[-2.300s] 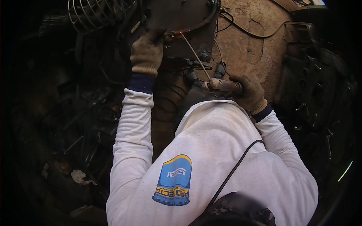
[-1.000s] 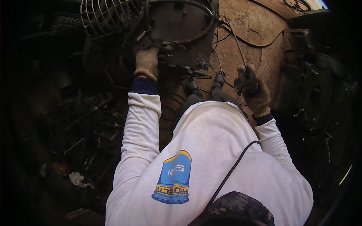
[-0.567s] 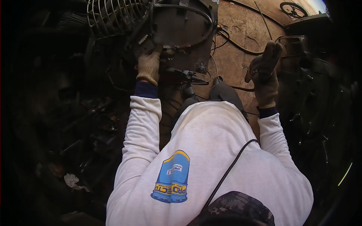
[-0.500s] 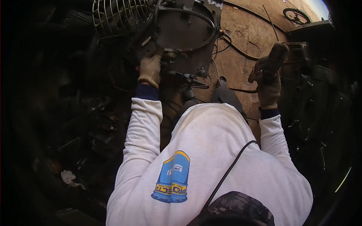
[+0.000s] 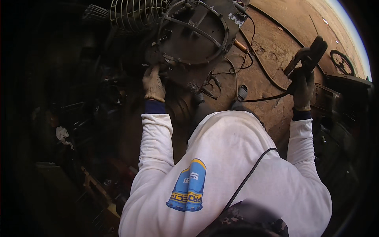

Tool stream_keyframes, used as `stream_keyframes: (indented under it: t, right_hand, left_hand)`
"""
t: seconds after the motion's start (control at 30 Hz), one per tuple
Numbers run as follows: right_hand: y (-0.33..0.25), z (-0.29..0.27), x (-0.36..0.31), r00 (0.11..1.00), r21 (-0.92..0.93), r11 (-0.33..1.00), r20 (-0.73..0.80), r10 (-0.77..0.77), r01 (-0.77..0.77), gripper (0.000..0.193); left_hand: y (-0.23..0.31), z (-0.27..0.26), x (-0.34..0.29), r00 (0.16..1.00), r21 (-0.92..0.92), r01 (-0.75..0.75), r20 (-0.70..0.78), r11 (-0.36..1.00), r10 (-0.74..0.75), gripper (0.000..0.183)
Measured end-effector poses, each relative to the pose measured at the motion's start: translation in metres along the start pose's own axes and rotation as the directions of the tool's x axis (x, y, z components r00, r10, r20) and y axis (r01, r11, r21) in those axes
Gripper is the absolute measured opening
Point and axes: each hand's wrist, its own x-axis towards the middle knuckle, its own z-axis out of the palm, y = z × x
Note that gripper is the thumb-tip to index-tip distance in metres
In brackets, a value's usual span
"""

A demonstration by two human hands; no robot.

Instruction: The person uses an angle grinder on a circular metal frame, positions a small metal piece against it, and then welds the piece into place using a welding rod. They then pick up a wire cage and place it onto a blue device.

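My right hand [image 5: 304,89], in a knitted glove, is closed around a dark welding electrode holder [image 5: 310,55]. A thin rod [image 5: 313,24] sticks up from its jaws, and a cable [image 5: 264,98] runs from it to the left. My gloved left hand [image 5: 153,85] has its fingers bent together at the near left edge of a dark metal worktop [image 5: 193,75]; what they grip is hidden in shadow. Just beyond that hand lies a round metal frame [image 5: 227,29] with crossing bars, flat on the worktop.
A wire cage guard [image 5: 138,14] stands at the far left beside a wire bundle [image 5: 94,12]. A copper-coloured cylinder [image 5: 241,46] and cables [image 5: 272,79] lie right of the worktop on the brown floor. A small wheel [image 5: 342,62] is at far right. Dark clutter fills the left.
The view has turned. My right hand with the electrode holder appears farther right, away from the worktop. My left hand has drawn back slightly from the round frame, whose crossing bars now show more plainly.
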Motion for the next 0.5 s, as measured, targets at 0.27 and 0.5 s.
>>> stream_keyframes:
  t: [0.27, 0.5]
  right_hand:
    - [-0.057, 0.021, 0.112, 0.984, 0.018, 0.998, 0.168, -0.057, 0.055, 0.031]
    - [-0.141, 0.07, 0.188, 0.91, -0.01, 0.98, 0.372, -0.182, 0.2, 0.044]
  left_hand:
    - [-0.053, -0.042, -0.05, 0.985, 0.007, -0.056, -0.165, 0.998, 0.056, 0.019]
    - [-0.079, -0.061, -0.043, 0.992, -0.026, -0.046, -0.115, 0.999, 0.042, 0.024]
